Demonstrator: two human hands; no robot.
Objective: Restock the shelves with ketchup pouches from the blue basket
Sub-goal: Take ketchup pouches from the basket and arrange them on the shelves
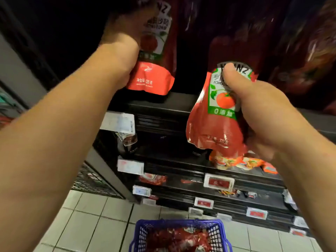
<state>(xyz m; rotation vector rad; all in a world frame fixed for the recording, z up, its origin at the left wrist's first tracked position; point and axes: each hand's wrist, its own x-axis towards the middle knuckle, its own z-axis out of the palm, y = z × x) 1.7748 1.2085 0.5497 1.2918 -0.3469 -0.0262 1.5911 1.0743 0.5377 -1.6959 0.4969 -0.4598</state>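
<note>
My left hand [121, 51] grips a red ketchup pouch [154, 51] and holds it upright on the dark upper shelf [181, 100]. My right hand [258, 113] grips a second ketchup pouch [216, 115] by its top, thumb on the label, in front of the shelf edge. More red pouches [236, 42] stand in shadow further back on that shelf. On the floor below stands the blue basket [140, 231] with several red pouches [178, 239] in it.
Lower shelves carry price tags [219, 181] and orange packets [236, 161]. A dark bottle [127, 140] stands on the shelf under the top one. Pale floor tiles [94, 215] surround the basket. A black mesh panel [92, 180] is at the left.
</note>
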